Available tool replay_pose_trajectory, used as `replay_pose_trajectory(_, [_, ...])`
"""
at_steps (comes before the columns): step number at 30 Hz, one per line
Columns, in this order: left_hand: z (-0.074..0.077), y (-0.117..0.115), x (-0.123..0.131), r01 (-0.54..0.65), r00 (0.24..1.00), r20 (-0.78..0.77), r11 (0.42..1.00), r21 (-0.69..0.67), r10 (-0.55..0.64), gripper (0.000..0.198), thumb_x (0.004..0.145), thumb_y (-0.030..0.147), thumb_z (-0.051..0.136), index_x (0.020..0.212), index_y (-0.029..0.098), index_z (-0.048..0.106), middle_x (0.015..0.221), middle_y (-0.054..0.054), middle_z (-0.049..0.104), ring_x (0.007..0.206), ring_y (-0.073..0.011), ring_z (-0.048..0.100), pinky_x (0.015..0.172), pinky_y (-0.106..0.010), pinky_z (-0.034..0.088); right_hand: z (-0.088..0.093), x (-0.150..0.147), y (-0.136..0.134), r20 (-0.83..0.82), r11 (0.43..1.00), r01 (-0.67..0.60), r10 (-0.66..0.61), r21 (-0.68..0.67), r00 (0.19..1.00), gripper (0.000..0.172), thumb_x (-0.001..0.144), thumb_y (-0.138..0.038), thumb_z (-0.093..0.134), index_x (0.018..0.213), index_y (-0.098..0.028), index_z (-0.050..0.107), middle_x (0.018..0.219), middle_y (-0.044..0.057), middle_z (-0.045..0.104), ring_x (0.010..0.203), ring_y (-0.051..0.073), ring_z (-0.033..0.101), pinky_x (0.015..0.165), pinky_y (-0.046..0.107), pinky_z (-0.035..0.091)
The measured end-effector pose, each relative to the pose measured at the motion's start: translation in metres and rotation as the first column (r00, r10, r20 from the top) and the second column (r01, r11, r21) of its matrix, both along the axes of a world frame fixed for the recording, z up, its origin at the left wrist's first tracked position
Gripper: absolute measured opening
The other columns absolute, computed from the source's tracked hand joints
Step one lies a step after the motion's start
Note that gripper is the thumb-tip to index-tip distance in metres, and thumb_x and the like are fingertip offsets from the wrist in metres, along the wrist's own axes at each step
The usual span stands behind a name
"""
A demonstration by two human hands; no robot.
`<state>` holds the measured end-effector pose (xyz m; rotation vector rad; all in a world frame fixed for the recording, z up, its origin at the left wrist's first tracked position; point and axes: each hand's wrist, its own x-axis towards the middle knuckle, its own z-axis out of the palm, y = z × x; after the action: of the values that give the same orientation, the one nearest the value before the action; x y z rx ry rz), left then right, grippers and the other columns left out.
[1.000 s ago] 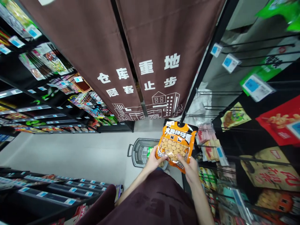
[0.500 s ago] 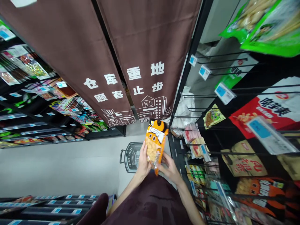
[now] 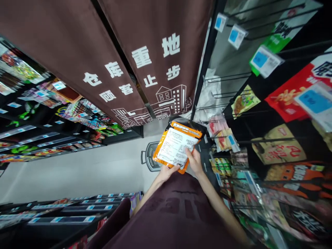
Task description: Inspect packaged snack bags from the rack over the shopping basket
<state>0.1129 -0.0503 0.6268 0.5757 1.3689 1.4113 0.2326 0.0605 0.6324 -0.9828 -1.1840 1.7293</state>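
An orange and black snack bag (image 3: 172, 147) is held in front of my body, its back with a white printed label facing up. My left hand (image 3: 167, 172) grips its bottom edge, thumb on the label and fingers hidden underneath. At the bag's lower right side my right hand (image 3: 194, 160) is closed on it, thumb over the label. Below the bag, partly covered by it, a grey shopping basket (image 3: 148, 157) stands on the floor.
Brown curtains (image 3: 155, 34) with white lettering hang ahead. On the right, a black rack with hooks carries snack bags, a kraft-paper bag (image 3: 278, 145) and price tags (image 3: 266, 60) jutting out. Stocked shelves (image 3: 46, 138) stand left, and another shelf (image 3: 70, 216) is at lower left.
The snack bag has been turned from its front, with the snack showing, to its labelled back. Both hands have shifted their hold on it. The view has moved slightly.
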Motion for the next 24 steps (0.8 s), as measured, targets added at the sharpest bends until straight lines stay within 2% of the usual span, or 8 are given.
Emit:
replay_pose_trajectory(2, [-0.002,-0.003,-0.007,0.091,0.995,-0.039,0.996,-0.021,-0.092,0.071,0.064,0.046,0.088,0.124,0.017,0.063,0.138,-0.015,0.060,0.132,-0.0336,0.054,0.118,-0.050,0.038,0.001,0.001,-0.003,-0.003,0.998,0.062,-0.062,-0.001,0.998,0.045,0.085,-0.057,0.066,0.105,-0.018,0.070,0.109,0.008,0.075,0.101,0.027,0.068,0.086,0.036,0.056])
replay_pose_trajectory(5, [-0.007,-0.001,-0.014,0.131,0.991,-0.022,0.991,-0.014,-0.131,0.078,0.065,0.050,0.087,0.130,0.018,0.061,0.144,-0.014,0.056,0.137,-0.0346,0.048,0.120,-0.050,0.035,0.001,0.001,-0.006,-0.039,0.995,0.103,-0.103,-0.017,0.994,0.047,0.085,-0.058,0.065,0.108,-0.017,0.070,0.113,0.009,0.074,0.105,0.028,0.068,0.090,0.037,0.056])
replay_pose_trajectory(7, [-0.012,0.000,-0.015,0.111,0.994,0.013,0.994,-0.003,-0.111,0.083,0.065,0.058,0.085,0.133,0.018,0.059,0.145,-0.015,0.055,0.138,-0.0339,0.048,0.120,-0.050,0.035,0.001,0.001,-0.007,-0.063,0.990,0.136,-0.138,-0.030,0.988,0.048,0.086,-0.058,0.065,0.110,-0.017,0.069,0.115,0.010,0.074,0.108,0.028,0.068,0.093,0.037,0.055])
replay_pose_trajectory(10, [-0.020,0.001,-0.009,0.049,0.994,0.102,0.999,0.021,-0.051,0.087,0.070,0.076,0.071,0.135,0.020,0.056,0.144,-0.015,0.055,0.138,-0.0309,0.049,0.119,-0.048,0.037,0.002,0.003,-0.010,-0.081,0.981,0.182,-0.186,-0.062,0.979,0.047,0.086,-0.057,0.065,0.109,-0.017,0.069,0.113,0.010,0.074,0.104,0.027,0.069,0.090,0.036,0.056])
replay_pose_trajectory(12, [-0.022,0.000,-0.006,0.057,0.994,0.093,0.998,0.009,-0.057,0.087,0.072,0.080,0.065,0.133,0.019,0.059,0.140,-0.015,0.059,0.139,-0.0291,0.048,0.122,-0.046,0.032,0.002,0.005,-0.011,-0.094,0.975,0.201,-0.210,-0.091,0.973,0.046,0.086,-0.057,0.065,0.107,-0.017,0.070,0.111,0.009,0.075,0.100,0.025,0.070,0.088,0.035,0.056])
replay_pose_trajectory(16, [-0.018,-0.004,-0.007,0.152,0.986,-0.061,0.987,-0.049,-0.155,0.074,0.074,0.073,0.069,0.122,0.017,0.067,0.127,-0.014,0.067,0.138,-0.0302,0.049,0.126,-0.046,0.025,0.001,0.007,-0.012,-0.081,0.968,0.221,-0.231,-0.115,0.970,0.047,0.086,-0.059,0.063,0.105,-0.017,0.069,0.109,0.009,0.075,0.096,0.025,0.071,0.085,0.034,0.056])
replay_pose_trajectory(24, [0.000,-0.003,-0.013,0.188,0.954,-0.232,0.982,-0.031,-0.190,0.056,0.074,0.052,0.079,0.119,0.018,0.070,0.130,-0.012,0.067,0.127,-0.0308,0.059,0.118,-0.049,0.039,0.004,0.006,-0.015,-0.078,0.969,0.221,-0.230,-0.111,0.970,0.049,0.084,-0.061,0.063,0.106,-0.017,0.068,0.109,0.009,0.075,0.097,0.025,0.071,0.083,0.033,0.057])
